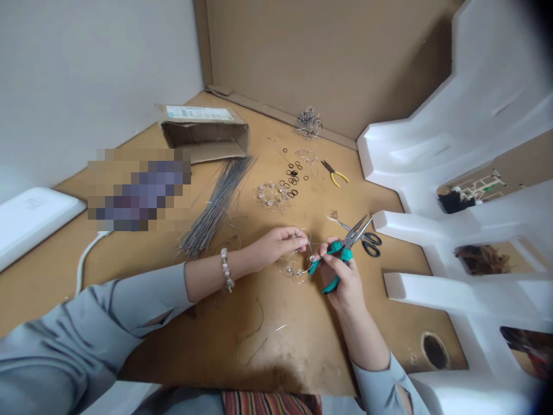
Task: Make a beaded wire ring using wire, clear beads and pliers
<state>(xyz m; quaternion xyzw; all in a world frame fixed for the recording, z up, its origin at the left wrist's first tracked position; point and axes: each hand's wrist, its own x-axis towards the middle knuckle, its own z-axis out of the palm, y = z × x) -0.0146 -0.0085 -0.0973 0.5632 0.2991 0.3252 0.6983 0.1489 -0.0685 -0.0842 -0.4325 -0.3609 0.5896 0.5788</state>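
My left hand (276,245) pinches a thin wire piece strung with clear beads (298,266), fingers closed on its upper loop. A bead bracelet sits on that wrist. My right hand (341,279) is closed round the teal handles of needle-nose pliers (345,248), whose jaws point up and to the right, away from the wire. Both hands hover just above the brown cardboard work surface (268,334), close together. Black-handled scissors (367,239) lie right behind the pliers.
A bundle of straight grey wires (218,202) lies to the left, beside an open cardboard box (203,132). Small black rings (292,178), a finished bead piece (270,195), a wire tangle (308,122) and yellow-handled pliers (336,173) lie farther back. White foam packing (466,173) borders the right side.
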